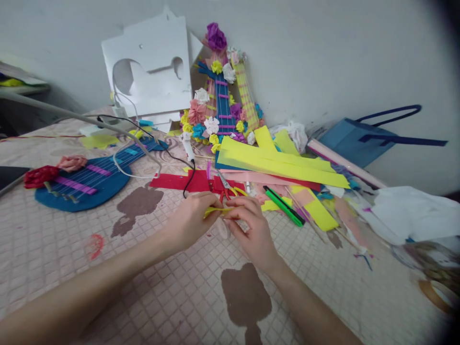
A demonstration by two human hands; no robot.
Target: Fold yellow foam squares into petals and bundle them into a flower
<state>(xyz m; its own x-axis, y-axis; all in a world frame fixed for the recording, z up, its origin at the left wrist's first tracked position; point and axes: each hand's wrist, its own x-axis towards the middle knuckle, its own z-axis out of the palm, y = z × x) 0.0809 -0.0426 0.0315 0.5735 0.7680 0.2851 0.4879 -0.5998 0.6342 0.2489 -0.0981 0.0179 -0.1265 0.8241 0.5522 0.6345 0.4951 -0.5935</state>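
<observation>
My left hand (194,218) and my right hand (251,227) meet over the patterned cloth, both pinched on a thin yellow paper strip (215,210) stretched between their fingertips. Just behind the hands lie scissors with red and yellow handles (227,188) on a red paper strip (179,181). A roll of clear tape (223,229) sits under my right fingers, partly hidden.
A blue paper guitar (84,182) lies at the left. More decorated guitars with paper flowers (221,103) lean on the wall beside a white foam piece (151,67). Yellow paper sheets (280,163), a green pen (283,206), a glue gun (187,143) with black cable and a blue bag (355,139) lie at the right.
</observation>
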